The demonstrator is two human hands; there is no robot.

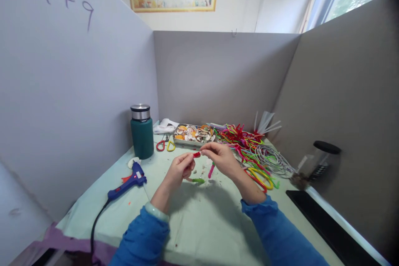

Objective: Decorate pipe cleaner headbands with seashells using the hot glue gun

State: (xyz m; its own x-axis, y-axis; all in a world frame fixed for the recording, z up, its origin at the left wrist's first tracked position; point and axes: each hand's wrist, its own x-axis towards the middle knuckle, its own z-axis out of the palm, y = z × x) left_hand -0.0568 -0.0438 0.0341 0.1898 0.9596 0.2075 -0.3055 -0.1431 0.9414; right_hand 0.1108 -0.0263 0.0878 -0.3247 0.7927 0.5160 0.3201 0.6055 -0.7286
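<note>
A short red piece of pipe cleaner is stretched between my two hands above the table. My left hand pinches its left end between thumb and forefinger, other fingers curled in. At the right end, the thumb and forefinger of my right hand are closed, with a tiny pale spot at their tips that I cannot make out. Beneath the hands lie a green piece and a pink piece, among small crumbs.
To the left are a blue glue gun with a cord and a green bottle. Behind are scissors and a tray of shells. A pile of pipe cleaners, more scissors and a jar stand right.
</note>
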